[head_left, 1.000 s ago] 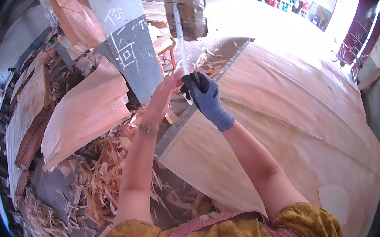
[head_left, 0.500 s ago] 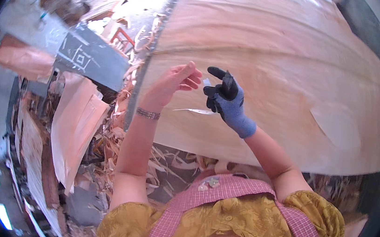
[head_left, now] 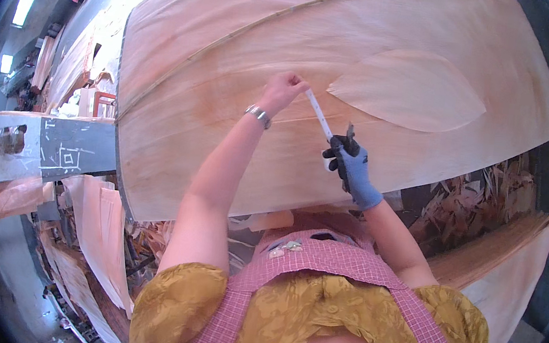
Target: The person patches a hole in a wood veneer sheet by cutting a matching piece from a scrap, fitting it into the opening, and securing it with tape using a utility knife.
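A large thin sheet of pale wood veneer (head_left: 234, 52) fills the upper half of the view, with a smaller leaf-shaped veneer patch (head_left: 409, 88) lying on it. My bare left hand (head_left: 284, 90), a metal bracelet at the wrist, pinches one end of a narrow white tape strip (head_left: 319, 116) against the sheet. My right hand (head_left: 350, 163) wears a blue-grey glove with dark fingertips and grips the other end of the strip, along with a small dark tool. The strip runs slanted between the two hands, just left of the patch.
A grey metal beam (head_left: 40, 151) with chalk marks lies at the left. Loose veneer sheets (head_left: 101, 233) and scraps hang below it. More veneer is stacked at the lower right (head_left: 507, 266), with shavings (head_left: 474, 201) behind it.
The view has swung so the big sheet now fills the top. My hands have moved apart and a white strip is now stretched between them on the sheet.
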{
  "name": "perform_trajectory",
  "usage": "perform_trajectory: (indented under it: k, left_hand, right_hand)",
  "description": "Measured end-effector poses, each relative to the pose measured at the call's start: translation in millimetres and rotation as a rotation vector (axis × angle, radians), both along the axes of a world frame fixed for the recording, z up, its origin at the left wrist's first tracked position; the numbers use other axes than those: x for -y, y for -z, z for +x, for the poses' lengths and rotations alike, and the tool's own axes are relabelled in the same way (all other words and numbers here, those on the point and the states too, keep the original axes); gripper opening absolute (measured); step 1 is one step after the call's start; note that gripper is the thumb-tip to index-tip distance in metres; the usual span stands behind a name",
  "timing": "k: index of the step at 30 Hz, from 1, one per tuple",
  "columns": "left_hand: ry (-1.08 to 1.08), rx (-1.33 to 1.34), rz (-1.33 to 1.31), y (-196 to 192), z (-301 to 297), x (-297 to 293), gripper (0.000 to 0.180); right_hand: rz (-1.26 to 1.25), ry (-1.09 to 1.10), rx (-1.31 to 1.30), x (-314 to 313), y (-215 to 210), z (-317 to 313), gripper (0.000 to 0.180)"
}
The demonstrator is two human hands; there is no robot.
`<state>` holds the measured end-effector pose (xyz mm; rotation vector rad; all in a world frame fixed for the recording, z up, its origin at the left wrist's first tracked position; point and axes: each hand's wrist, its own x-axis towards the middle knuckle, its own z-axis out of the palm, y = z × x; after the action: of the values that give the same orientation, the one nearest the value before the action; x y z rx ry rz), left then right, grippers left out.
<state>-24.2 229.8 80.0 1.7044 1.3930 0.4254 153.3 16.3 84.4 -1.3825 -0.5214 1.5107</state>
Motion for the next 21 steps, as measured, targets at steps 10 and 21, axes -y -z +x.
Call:
perform_trajectory:
  k: [10, 21]
  left_hand:
    - [0.051, -0.502, 0.246, 41, 94, -31, 0.026]
    - [0.61, -0.295, 0.78, 33, 60, 50, 0.058]
  right_hand:
    - [-0.133, 0.054, -0.109, -16, 48, 51, 0.023]
    - [-0.009, -0.187, 0.872, -20, 34, 72, 0.019]
